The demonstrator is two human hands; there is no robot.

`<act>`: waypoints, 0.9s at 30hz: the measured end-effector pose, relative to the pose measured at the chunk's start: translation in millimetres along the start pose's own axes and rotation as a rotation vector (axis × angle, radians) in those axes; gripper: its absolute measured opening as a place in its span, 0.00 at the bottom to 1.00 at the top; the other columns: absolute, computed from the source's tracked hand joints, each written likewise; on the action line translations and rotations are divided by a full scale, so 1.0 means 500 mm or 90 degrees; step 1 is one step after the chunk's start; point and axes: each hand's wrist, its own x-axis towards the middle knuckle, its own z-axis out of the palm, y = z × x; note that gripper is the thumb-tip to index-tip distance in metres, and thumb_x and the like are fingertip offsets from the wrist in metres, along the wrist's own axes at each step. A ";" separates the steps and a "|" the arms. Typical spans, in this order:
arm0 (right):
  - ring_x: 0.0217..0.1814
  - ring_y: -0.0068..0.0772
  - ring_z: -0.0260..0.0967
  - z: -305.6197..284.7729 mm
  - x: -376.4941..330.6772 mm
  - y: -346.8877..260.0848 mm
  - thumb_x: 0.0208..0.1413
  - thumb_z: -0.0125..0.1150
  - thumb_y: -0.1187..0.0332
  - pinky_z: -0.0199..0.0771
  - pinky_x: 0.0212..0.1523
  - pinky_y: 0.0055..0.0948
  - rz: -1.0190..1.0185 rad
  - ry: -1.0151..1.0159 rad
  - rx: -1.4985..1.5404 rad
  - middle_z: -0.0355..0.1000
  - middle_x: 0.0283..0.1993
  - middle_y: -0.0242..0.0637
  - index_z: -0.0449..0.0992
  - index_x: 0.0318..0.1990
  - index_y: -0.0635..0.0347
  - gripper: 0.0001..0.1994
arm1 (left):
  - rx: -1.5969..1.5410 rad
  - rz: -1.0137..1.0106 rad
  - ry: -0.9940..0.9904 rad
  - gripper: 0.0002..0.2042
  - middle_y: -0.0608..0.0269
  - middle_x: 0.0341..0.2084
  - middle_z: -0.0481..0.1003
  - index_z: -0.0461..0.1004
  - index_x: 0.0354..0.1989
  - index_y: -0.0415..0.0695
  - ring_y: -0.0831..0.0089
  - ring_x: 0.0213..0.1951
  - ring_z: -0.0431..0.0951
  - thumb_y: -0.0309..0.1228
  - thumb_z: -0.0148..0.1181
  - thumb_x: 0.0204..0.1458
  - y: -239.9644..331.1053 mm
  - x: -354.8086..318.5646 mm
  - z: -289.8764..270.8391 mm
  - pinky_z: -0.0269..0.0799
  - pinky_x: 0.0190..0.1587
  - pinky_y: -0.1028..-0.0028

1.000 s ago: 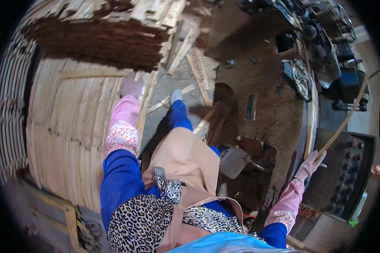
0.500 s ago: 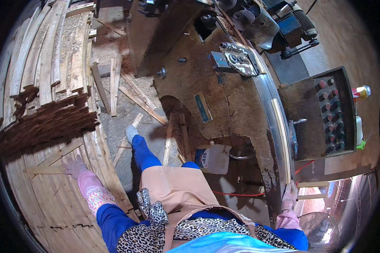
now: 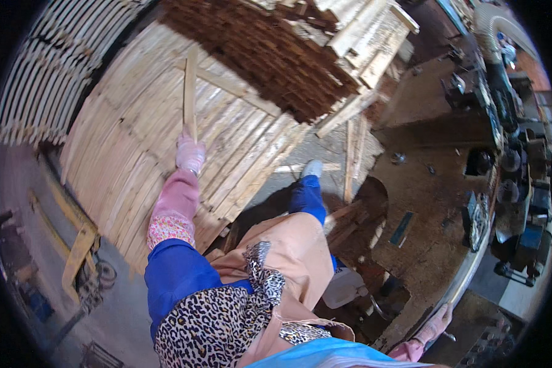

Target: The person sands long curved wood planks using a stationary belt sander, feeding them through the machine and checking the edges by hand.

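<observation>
My left hand (image 3: 190,153), in a pale pink glove, is closed around the near end of a wooden strip (image 3: 191,92). That strip points away from me over the stacked boards (image 3: 119,165) and crosses above a second loose strip (image 3: 230,88). At the lower right, my gloved right hand (image 3: 434,325) rests at the metal rail (image 3: 481,245) along the machine's edge. Its fingers are at the near end of a narrow wooden strip (image 3: 457,293) on that rail; the exact grip is small and partly hidden.
A higher pile of boards (image 3: 257,52) with dark, rough ends stands beyond the stack. The machine's brown sawdust-covered bed (image 3: 423,227) lies to my right, a white plastic jug (image 3: 345,288) beneath it. Offcuts (image 3: 349,159) lie on the floor. A yellow metal frame (image 3: 76,260) stands left.
My view has swung left toward the stack. My left hand, earlier with fingers spread at the crossed strips, has closed on one strip and turned it. My right hand stays by the rail.
</observation>
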 end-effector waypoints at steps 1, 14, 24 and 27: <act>0.61 0.38 0.70 0.016 0.010 -0.020 0.70 0.55 0.63 0.68 0.65 0.34 0.021 -0.014 0.066 0.73 0.62 0.45 0.70 0.65 0.68 0.22 | -0.036 -0.046 -0.029 0.35 0.41 0.60 0.72 0.64 0.67 0.41 0.46 0.61 0.73 0.46 0.63 0.53 -0.032 0.013 -0.069 0.69 0.63 0.56; 0.64 0.40 0.71 0.071 0.156 -0.017 0.69 0.57 0.57 0.65 0.67 0.31 -0.104 -0.090 -0.023 0.75 0.63 0.48 0.73 0.62 0.71 0.25 | 0.132 0.061 -0.367 0.33 0.39 0.58 0.73 0.66 0.66 0.39 0.43 0.58 0.75 0.28 0.64 0.48 -0.215 -0.279 -0.601 0.72 0.61 0.55; 0.67 0.43 0.70 0.084 0.139 -0.074 0.68 0.56 0.56 0.64 0.69 0.33 -0.208 -0.091 -0.107 0.75 0.63 0.49 0.75 0.61 0.68 0.24 | 0.052 0.249 -0.183 0.25 0.47 0.56 0.75 0.67 0.64 0.43 0.48 0.56 0.77 0.35 0.58 0.57 0.036 -0.110 -0.366 0.74 0.59 0.55; 0.67 0.40 0.70 0.067 0.126 -0.031 0.68 0.58 0.57 0.64 0.69 0.33 -0.191 -0.085 -0.040 0.75 0.63 0.45 0.76 0.61 0.65 0.23 | 0.146 0.323 -0.218 0.22 0.47 0.54 0.76 0.71 0.59 0.44 0.48 0.55 0.78 0.36 0.60 0.56 0.081 -0.097 -0.338 0.75 0.57 0.55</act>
